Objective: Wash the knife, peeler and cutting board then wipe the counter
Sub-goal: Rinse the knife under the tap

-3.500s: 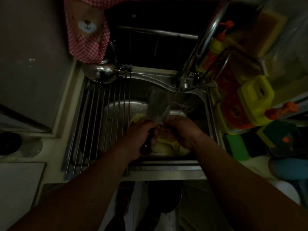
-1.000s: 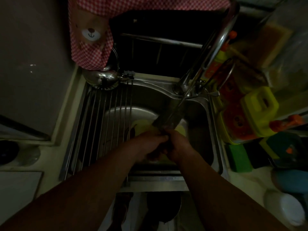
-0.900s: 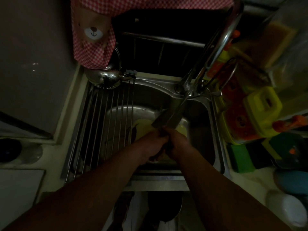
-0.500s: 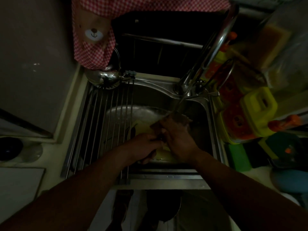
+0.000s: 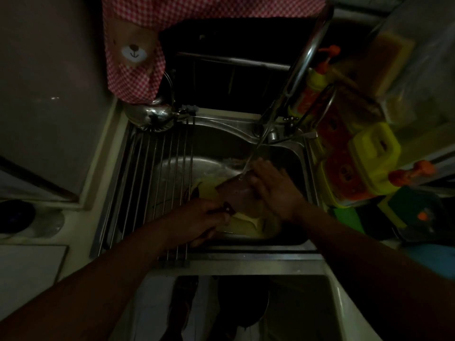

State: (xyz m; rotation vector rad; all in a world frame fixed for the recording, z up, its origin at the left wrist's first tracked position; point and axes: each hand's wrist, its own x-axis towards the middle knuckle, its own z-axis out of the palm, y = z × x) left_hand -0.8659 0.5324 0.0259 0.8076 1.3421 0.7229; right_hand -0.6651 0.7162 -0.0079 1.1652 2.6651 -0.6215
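Note:
In the dim steel sink (image 5: 221,143), my left hand (image 5: 199,221) grips the dark handle of a broad cleaver knife (image 5: 236,193). The blade lies nearly flat under the thin stream of water from the tap (image 5: 298,77). My right hand (image 5: 273,185) rests with flat fingers on the blade's right side. Beneath the knife lies a pale yellow cutting board (image 5: 246,222) in the basin. The peeler cannot be made out.
A roll-up wire rack (image 5: 157,183) covers the sink's left part, with a steel kettle (image 5: 147,114) at its far end. A red checked cloth (image 5: 138,57) hangs above. Bottles and yellow containers (image 5: 371,156) crowd the right counter. A white slab (image 5: 27,269) lies at the left.
The blade has tipped from pointing up at the tap to lying flat under the stream. My right hand moved from the handle onto the blade.

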